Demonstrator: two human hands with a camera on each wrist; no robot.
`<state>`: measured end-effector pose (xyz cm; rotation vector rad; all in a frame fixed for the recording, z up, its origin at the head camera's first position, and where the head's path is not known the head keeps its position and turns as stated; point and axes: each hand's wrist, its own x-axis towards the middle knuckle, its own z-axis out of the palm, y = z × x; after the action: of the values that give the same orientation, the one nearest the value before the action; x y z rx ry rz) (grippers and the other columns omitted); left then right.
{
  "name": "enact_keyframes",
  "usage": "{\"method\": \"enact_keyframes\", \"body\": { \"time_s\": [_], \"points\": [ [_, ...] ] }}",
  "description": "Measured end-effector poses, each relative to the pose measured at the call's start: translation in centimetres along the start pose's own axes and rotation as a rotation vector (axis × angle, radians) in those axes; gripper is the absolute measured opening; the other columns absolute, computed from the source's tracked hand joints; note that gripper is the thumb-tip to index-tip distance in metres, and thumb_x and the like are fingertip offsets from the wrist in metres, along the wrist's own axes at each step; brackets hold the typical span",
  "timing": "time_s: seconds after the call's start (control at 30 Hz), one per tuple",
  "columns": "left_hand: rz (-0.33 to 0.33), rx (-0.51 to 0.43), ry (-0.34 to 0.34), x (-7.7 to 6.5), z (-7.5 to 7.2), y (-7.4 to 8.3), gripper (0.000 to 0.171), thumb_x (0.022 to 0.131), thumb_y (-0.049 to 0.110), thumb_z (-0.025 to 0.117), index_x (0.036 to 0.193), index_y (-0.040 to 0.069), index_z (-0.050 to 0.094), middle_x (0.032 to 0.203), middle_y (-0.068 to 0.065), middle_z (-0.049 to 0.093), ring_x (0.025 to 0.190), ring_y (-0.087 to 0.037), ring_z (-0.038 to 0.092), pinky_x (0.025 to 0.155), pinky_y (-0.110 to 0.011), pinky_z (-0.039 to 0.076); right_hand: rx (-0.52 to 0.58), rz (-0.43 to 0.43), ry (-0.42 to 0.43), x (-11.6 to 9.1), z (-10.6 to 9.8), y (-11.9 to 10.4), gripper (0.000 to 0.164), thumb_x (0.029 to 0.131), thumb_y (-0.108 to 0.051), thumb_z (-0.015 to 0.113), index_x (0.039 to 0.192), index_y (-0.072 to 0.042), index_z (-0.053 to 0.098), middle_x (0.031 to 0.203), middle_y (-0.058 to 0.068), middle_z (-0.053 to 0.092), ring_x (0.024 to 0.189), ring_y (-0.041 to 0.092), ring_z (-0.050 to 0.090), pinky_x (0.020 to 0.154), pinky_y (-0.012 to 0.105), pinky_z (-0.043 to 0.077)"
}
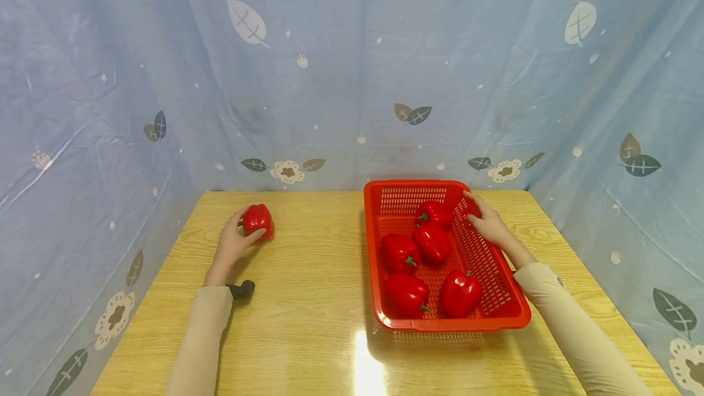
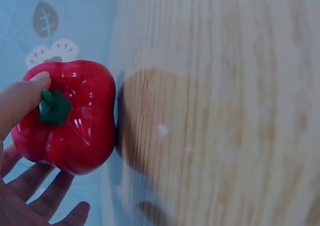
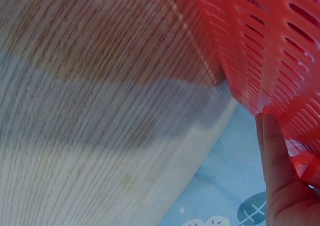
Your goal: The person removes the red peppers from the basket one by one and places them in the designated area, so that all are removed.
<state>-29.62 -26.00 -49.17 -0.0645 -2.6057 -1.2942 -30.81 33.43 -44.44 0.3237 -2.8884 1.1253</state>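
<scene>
Table (image 1: 313, 274) spreads wide between red basket (image 1: 451, 324), right, close to the far edge, and red pepper (image 1: 256, 219), far left. Your left hand (image 1: 230, 242) holds the pepper; your right hand (image 1: 491, 225) grips the basket's right rim.

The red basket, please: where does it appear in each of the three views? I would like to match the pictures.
Head: the basket stands right of centre, with the right hand at its right rim.
Left wrist: it is not in this picture.
Right wrist: upper right, where only part of its slotted wall shows.
Shared landmark: the wooden table, visible in all three.
</scene>
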Motion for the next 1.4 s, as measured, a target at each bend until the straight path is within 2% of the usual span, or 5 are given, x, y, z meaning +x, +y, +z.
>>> {"method": "enact_keyframes", "body": {
  "time_s": [0.43,0.6,1.4],
  "points": [
    [0.015,0.017,-0.013,0.2,-0.3,0.6,0.076,0.082,0.02,0.071,0.141,-0.003,0.03,0.14,-0.025,0.037,0.121,-0.043,0.041,0.1,-0.055,0.037,0.003,0.003,-0.005,-0.1,-0.1,0.0,0.057,0.095,-0.003,0.041,0.147,-0.006,0.019,0.135,0.034,0.037,0.081,0.03,0.051,0.074,0.039,0.041],
    [0.025,0.009,-0.005,0.2,-0.5,0.8,0.073,0.082,0.015,0.07,0.14,-0.004,0.03,0.14,-0.026,0.036,0.123,-0.043,0.039,0.101,-0.054,0.036,0.002,-0.003,-0.005,-0.1,-0.1,-0.1,0.057,0.095,-0.002,0.041,0.147,-0.005,0.019,0.135,0.034,0.036,0.087,0.033,0.051,0.076,0.041,0.041],
    [0.008,0.009,-0.023,0.6,-1.0,1.4,0.073,0.085,0.023,0.068,0.142,0.0,0.029,0.143,-0.023,0.034,0.126,-0.042,0.037,0.1,-0.053,0.038,0.002,-0.004,0.002,-0.1,-0.2,-0.3,0.057,0.094,-0.001,0.042,0.146,-0.005,0.02,0.136,0.034,0.035,0.102,0.041,0.048,0.084,0.051,0.041]
  ]
}}
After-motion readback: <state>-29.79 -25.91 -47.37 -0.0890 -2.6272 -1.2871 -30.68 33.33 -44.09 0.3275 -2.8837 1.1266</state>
